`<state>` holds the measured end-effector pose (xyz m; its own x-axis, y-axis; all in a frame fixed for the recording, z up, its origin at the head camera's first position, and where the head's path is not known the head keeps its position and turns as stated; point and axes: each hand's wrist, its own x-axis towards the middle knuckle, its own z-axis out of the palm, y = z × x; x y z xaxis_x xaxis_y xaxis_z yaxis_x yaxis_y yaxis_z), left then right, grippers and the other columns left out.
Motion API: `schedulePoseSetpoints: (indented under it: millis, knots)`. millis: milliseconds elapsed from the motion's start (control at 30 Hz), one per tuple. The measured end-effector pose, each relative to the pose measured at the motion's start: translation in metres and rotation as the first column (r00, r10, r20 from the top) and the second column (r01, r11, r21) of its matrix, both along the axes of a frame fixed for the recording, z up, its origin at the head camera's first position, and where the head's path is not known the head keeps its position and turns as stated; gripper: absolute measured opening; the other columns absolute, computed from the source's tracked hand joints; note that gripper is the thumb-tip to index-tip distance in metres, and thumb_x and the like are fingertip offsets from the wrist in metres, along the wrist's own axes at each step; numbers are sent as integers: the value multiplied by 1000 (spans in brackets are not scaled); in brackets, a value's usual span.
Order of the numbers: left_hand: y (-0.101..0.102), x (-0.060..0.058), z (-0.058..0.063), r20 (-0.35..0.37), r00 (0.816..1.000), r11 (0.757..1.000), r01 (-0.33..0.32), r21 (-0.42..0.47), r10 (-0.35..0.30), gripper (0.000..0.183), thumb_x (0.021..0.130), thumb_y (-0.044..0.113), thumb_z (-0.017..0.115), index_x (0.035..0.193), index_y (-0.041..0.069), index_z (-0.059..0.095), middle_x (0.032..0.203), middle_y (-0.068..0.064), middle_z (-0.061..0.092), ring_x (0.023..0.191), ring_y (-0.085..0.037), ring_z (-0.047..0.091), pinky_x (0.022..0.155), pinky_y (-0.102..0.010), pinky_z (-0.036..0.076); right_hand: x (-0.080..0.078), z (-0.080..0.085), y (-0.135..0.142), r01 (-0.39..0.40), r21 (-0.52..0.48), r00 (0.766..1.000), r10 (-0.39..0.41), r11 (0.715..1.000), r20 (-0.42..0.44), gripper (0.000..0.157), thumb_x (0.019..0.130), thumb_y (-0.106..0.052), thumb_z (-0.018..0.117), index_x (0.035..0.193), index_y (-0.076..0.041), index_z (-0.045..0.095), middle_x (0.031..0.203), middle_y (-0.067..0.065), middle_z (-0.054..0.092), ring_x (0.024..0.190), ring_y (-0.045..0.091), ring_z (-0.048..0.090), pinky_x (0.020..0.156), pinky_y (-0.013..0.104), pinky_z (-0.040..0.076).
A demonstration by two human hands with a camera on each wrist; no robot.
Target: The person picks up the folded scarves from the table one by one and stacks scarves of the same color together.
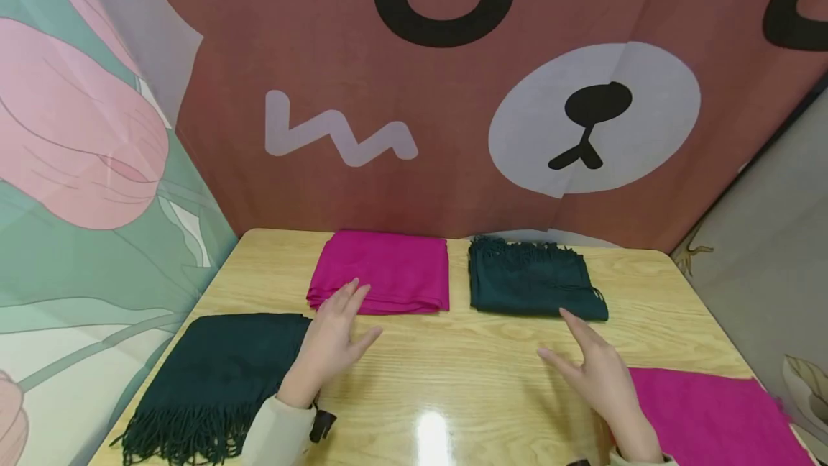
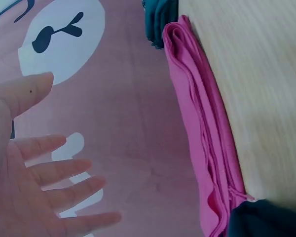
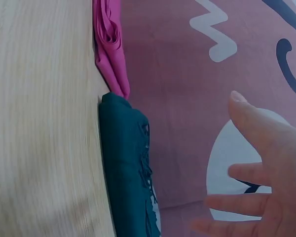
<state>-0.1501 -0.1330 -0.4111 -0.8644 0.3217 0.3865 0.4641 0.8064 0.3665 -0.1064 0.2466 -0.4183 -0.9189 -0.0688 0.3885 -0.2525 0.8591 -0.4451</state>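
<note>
My left hand point(image 1: 330, 340) hovers with fingers spread between a dark green fringed scarf point(image 1: 226, 365) at the front left and a folded magenta scarf point(image 1: 388, 272) at the back. It holds nothing; in the left wrist view its palm and straight fingers point(image 2: 64, 180) show. My right hand point(image 1: 601, 380), also spread and holding nothing, is in the air in front of a second folded dark green scarf point(image 1: 530, 282), whose fringe lies along its far edge. Close to the right wrist, another magenta scarf point(image 1: 711, 416) lies at the front right, partly outside the head view.
All four cloths lie on a light wooden table point(image 1: 453, 372). Behind it hangs a brown curtain point(image 1: 453, 193) with a bear face, right at the table's far edge. A floral cloth point(image 1: 84, 272) hangs at the left, a grey one point(image 1: 776, 250) at the right.
</note>
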Motion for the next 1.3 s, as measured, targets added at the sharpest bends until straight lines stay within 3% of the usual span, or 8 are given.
schedulePoseSetpoints:
  millis: [233,367,467,600,800,967,1133,1300]
  knots:
    - [-8,-7,15,67,996,981,49,189,-63,59,80,21,71,129,0,46,122,-15,54,110,-30,52,87,-43,45,-18,0,-4,-78,-100,995,84,992,61,55,77,-25,73,120,4,55,101,21,63,86,33,62,68,46,50]
    - [-16,-15,23,81,992,967,78,244,-100,54,80,16,71,126,1,46,105,-12,60,86,-23,60,69,-38,51,-29,1,-9,-97,-211,985,125,973,123,48,80,-20,70,119,3,55,91,14,65,77,27,64,64,37,52]
    - [-22,-22,26,92,988,955,98,278,-128,49,80,12,69,123,2,47,93,-9,60,72,-17,57,57,-30,49,-36,2,-13,-80,-272,976,131,959,174,45,82,-21,68,118,2,54,88,10,65,75,24,64,63,32,52]
    - [-29,-32,26,105,987,954,89,287,-124,45,81,11,69,119,2,47,84,-6,58,66,-14,53,51,-23,45,-44,3,-19,-54,-324,965,133,945,227,43,84,-24,66,118,0,53,87,8,65,75,21,62,63,30,49]
    - [-38,-43,19,99,991,960,58,274,-88,42,80,8,69,116,1,48,78,-5,56,59,-12,49,49,-24,42,-54,4,-26,-42,-361,954,144,932,261,46,85,-26,65,121,-1,52,87,9,65,74,19,62,60,29,48]
    - [-45,-52,14,163,985,958,10,285,-59,43,82,9,67,119,0,46,80,-7,57,59,-14,50,50,-25,44,-64,4,-32,-32,-361,948,143,932,284,54,85,-32,63,128,-3,47,91,10,65,76,20,61,62,31,48]
    - [-51,-61,15,191,981,957,-19,290,-38,46,83,9,65,122,-2,44,84,-10,58,62,-17,52,55,-28,46,-76,5,-36,-19,-374,939,146,927,313,60,85,-38,62,132,-5,43,100,13,63,87,25,60,67,34,49]
    - [-57,-70,18,231,973,947,-53,318,-23,45,84,9,63,123,-4,43,88,-14,58,67,-21,53,58,-28,46,-86,8,-41,-11,-430,914,184,903,363,64,86,-40,60,136,-6,39,107,16,60,90,28,60,72,39,50]
